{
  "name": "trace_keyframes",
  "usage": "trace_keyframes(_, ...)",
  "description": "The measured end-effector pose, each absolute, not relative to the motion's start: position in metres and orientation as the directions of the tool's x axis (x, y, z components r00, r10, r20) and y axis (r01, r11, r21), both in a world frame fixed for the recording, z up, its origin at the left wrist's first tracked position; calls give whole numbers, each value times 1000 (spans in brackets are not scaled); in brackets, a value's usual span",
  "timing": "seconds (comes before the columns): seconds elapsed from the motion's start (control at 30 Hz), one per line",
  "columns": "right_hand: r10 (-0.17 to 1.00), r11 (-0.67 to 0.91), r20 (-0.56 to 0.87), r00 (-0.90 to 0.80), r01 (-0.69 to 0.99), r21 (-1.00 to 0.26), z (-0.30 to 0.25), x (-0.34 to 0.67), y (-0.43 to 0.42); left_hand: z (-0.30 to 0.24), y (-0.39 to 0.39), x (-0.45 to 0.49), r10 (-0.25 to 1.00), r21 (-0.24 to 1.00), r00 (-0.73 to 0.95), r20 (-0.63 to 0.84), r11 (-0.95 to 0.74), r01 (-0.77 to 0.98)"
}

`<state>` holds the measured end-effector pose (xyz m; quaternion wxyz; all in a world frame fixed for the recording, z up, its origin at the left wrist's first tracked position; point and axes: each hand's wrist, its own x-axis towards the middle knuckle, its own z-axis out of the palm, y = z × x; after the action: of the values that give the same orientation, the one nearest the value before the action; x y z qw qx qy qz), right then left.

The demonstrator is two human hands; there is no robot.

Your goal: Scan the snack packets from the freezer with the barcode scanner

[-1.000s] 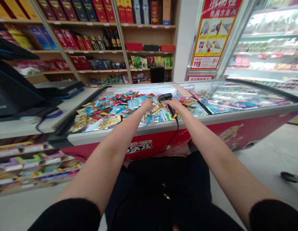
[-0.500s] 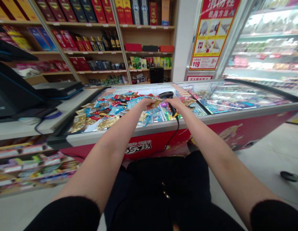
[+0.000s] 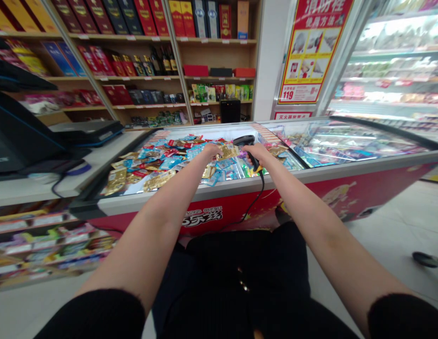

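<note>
My right hand (image 3: 256,153) is closed round the handle of a black barcode scanner (image 3: 244,141), whose head points left and whose cord hangs down the front of the chest freezer (image 3: 311,174). My left hand (image 3: 211,150) pinches a gold snack packet (image 3: 229,151) and holds it up just left of the scanner head. Both hands are over the open left part of the freezer, above a heap of gold, blue and red packets (image 3: 158,162).
The freezer's right half lies under a sliding glass lid (image 3: 346,139). A counter (image 3: 74,181) at the left carries a black till screen (image 3: 17,136) and cables. Wooden shelves (image 3: 151,70) of boxes and bottles stand behind. A lit chiller (image 3: 395,66) is at the right.
My left hand has lifted a gold packet out of the heap and brought it up beside the scanner head. My right hand with the scanner has barely moved.
</note>
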<state>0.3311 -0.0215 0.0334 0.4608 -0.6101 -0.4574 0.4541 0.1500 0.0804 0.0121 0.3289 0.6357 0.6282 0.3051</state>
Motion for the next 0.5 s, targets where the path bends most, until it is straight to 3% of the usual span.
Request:
trace_keyframes(0.13, 978, -154, -128, 163, 160, -975, 32, 332, -21, 8, 90, 146, 995, 833, -86, -55, 93, 545)
trace_keyframes(0.5, 977, -175, -147, 151, 189, -966, 38, 333, -24, 5, 101, 142, 997, 804, -76, -28, 67, 590)
